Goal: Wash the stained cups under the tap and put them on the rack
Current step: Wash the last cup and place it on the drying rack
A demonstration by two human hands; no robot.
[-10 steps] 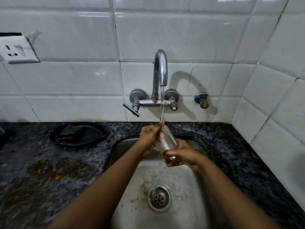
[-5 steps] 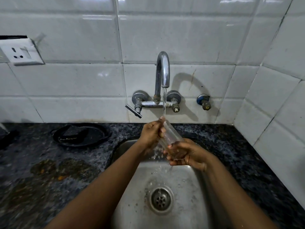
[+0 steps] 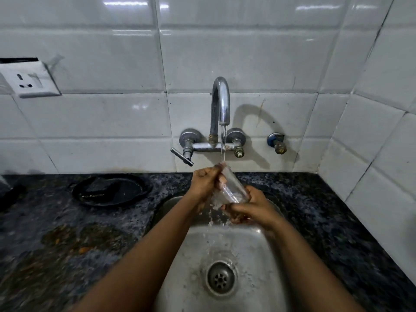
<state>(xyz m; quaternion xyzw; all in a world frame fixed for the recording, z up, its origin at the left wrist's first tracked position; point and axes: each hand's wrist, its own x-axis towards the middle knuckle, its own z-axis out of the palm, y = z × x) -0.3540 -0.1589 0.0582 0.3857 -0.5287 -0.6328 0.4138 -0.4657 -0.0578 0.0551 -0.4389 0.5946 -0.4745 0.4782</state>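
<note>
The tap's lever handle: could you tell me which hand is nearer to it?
Left. The left hand is just below and right of the lever handle, at the glass's rim. The right hand holds the glass's base, lower and farther right.

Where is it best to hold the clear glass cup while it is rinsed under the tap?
Probably by its base end, from the lower right, as the right hand holds it. The clear glass cup is tilted with its mouth up toward the water stream, so this leaves the rim free for the left hand to rub.
</note>
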